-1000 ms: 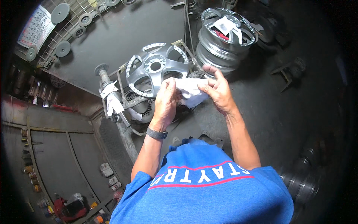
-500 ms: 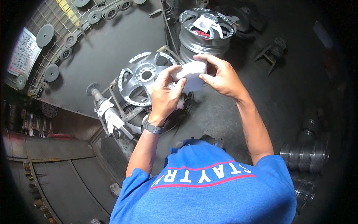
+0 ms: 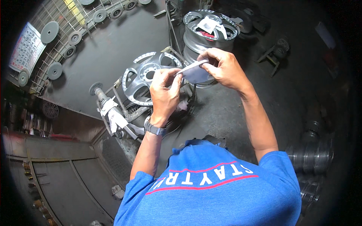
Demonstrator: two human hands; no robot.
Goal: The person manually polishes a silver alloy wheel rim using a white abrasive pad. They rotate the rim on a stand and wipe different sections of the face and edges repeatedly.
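Between my two hands I hold a folded white sheet (image 3: pixel 194 73), thin and paper-like, stretched across with its folded edge on top. My left hand (image 3: pixel 164 96), with a dark watch on the wrist, pinches its left end between thumb and fingers. At the other end my right hand (image 3: pixel 226 71) grips the upper corner the same way. Just beyond my left hand, a silver spoked car wheel (image 3: pixel 132 88) stands on a metal frame, its right part hidden by the hand and sheet.
Another silver wheel (image 3: pixel 203 42) lies flat at the back, with white sheets (image 3: pixel 207 25) and something red on top. White cloth or paper (image 3: pixel 113 115) drapes a metal post at left. Grinding discs (image 3: pixel 55 71) hang on a wire rack. Wheels (image 3: pixel 311 156) are stacked at right.
The sheet was bunched along its top and now lies flat with a straight, slanting folded edge. My right hand has risen slightly; my left has shifted a little.
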